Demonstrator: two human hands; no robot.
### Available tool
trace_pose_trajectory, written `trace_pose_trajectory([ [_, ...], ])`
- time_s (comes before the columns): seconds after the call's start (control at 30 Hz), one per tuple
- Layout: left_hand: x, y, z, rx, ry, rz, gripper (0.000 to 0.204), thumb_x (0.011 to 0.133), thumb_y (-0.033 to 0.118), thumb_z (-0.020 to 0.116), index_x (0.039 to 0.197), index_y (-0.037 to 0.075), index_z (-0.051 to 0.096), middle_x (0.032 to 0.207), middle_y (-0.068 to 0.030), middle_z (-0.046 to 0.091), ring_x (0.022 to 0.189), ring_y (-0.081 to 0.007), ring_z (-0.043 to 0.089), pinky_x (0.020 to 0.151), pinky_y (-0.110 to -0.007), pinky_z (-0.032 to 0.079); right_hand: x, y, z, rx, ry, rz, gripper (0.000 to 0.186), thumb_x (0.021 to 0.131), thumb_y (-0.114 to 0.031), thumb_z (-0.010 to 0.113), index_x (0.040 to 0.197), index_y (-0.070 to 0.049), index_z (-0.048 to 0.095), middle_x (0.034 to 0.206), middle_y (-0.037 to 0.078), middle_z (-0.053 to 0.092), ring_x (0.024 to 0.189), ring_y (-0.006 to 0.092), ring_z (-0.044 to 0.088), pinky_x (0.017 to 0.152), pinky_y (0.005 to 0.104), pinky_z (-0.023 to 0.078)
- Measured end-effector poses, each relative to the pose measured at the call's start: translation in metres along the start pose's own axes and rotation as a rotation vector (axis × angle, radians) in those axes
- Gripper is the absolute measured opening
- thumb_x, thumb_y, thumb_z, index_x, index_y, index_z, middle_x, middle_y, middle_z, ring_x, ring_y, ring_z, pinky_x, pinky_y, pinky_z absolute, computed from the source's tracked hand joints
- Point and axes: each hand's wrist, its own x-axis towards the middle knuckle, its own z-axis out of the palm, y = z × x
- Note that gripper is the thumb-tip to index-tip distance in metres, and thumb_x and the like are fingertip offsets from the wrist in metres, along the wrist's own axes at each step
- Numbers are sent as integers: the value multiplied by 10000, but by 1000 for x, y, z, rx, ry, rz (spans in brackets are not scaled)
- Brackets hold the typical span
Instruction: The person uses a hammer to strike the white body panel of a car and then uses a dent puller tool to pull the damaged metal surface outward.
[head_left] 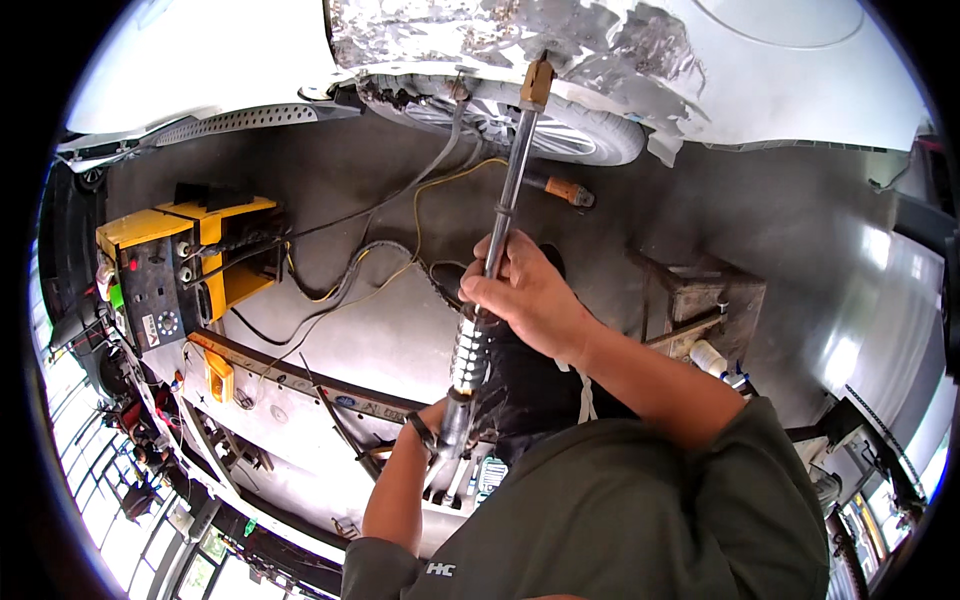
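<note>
A slide-hammer dent puller (516, 160) slants up and away from me, with a brass-coloured head and a bright steel shaft. Its tip meets the scraped, bare-metal patch (640, 50) on a white car panel, just above the wheel; firm contact I cannot confirm. My right hand (525, 290) is closed round the shaft, right above the ribbed silver weight (470, 355). Lower down, my left hand (436, 412) is at the puller's rear end, mostly hidden behind it, with a dark band at the wrist. It appears closed on that end.
Left stands a yellow and black machine (165, 270), its cables (350, 270) trailing over the floor to the car. An orange and black power tool (565, 190) lies near the wheel (590, 135). At right is a rusty metal stand (705, 305); a white bench (290, 420) is at left.
</note>
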Motion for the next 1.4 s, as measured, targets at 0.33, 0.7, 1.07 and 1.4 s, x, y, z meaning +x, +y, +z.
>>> trace_pose_trajectory([
  [0.33,56,-76,-19,1091,1263,915,668,973,172,559,1551,-43,302,1615,-301,220,1350,-358,489,1081,-352,427,-4,-3,-6,-142,113,115,387,889,-151,692,1141,50,477,972,101,565,781,137,590,694,319,497],
  [0.7,32,-40,14,-134,273,626,792,984,140,443,1641,116,1,1255,-154,612,997,-231,666,852,-348,568,-4,-6,-12,-134,46,82,373,892,-179,696,1120,34,491,1074,111,498,812,138,581,723,317,498],
  [1.07,-8,-19,49,-196,50,353,307,1055,236,422,1294,102,563,1071,-53,702,915,-149,708,752,-321,602,-11,29,3,-23,30,-25,203,978,-164,658,1049,-39,515,840,34,580,714,110,590,647,301,520],
  [1.4,18,-39,47,-145,187,410,331,1044,381,388,1257,172,532,960,-17,653,825,-133,652,714,-295,545,44,-42,-21,105,50,83,219,967,-236,670,965,-32,588,771,70,629,651,179,660,562,295,536],
])
